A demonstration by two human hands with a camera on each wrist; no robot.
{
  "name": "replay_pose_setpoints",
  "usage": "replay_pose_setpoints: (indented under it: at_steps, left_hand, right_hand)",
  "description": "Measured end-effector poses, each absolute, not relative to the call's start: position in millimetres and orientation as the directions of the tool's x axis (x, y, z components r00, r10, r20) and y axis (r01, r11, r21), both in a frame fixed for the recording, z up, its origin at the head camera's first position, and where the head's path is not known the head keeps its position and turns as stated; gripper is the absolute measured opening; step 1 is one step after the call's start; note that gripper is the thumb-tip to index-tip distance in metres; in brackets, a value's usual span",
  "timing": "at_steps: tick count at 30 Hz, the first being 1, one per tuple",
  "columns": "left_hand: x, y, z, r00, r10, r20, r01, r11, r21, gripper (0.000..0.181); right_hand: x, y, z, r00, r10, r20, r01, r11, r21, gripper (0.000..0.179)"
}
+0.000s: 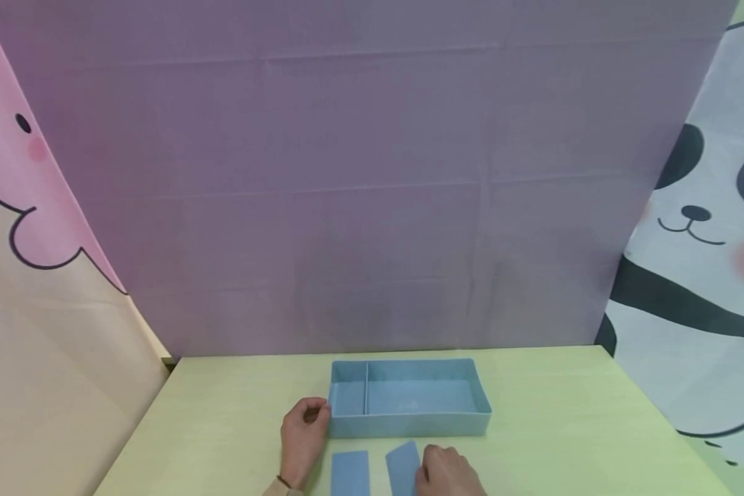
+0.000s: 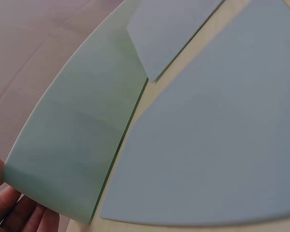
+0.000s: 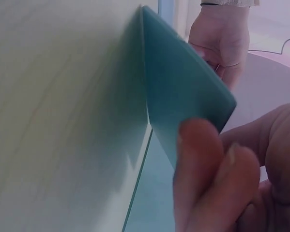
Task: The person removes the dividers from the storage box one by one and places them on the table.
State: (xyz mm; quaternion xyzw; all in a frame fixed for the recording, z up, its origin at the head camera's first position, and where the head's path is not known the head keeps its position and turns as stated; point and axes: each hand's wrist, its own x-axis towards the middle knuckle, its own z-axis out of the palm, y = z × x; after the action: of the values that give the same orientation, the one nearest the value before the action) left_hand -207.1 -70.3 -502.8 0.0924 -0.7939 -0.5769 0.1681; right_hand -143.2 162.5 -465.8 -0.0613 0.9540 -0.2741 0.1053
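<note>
A blue rectangular box (image 1: pixel 409 425) with a divider (image 1: pixel 366 389) stands on the table, its smaller compartment on the left. My left hand (image 1: pixel 304 437) holds the box at its left front corner. In the left wrist view the thumb is by the rim and the fingers lie against the end wall. My right hand (image 1: pixel 448 472) pinches a thin, flat blue panel (image 3: pixel 183 82) by its edge. That panel is tilted up from the tabletop in the right wrist view. A second flat blue panel (image 1: pixel 350 474) lies before the box, left of the held one.
The pale wooden table (image 1: pixel 564 413) extends to both sides of the box. Behind it hangs a purple-grey cloth (image 1: pixel 372 172). A pink cartoon cloth (image 1: pixel 31 172) is at the left, and a panda-print cloth (image 1: pixel 694 275) at the right.
</note>
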Motion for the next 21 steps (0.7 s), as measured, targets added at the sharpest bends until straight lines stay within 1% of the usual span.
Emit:
replay_pose_setpoints:
  at_steps: [3,6,15,21]
  left_hand:
    - [-207.2,-70.2,-501.5,-0.928,-0.338,0.156,0.044,0.316,0.948,0.011]
    - [-206.8,-70.2,-500.9,-0.928,-0.341,0.148,0.036,0.314,0.949,0.01]
    - [-205.8,-69.9,-501.4,-0.93,-0.333,0.156,0.045,0.316,0.948,0.01]
    - [-206.6,-69.9,-501.8,-0.929,-0.335,0.159,0.048,0.316,0.948,0.009]
  right_hand:
    - [-143.3,164.6,-468.6,-0.972,-0.181,-0.147,-0.072,0.833,-0.548,0.015]
    - [-143.6,165.2,-468.9,-0.971,-0.176,-0.162,-0.059,0.834,-0.549,0.018]
    - [-143.0,163.1,-468.8,-0.947,-0.125,-0.296,0.047,0.857,-0.513,0.021]
    - [-146.0,163.7,-472.7,-0.94,-0.099,-0.327,0.077,0.871,-0.485,0.017]
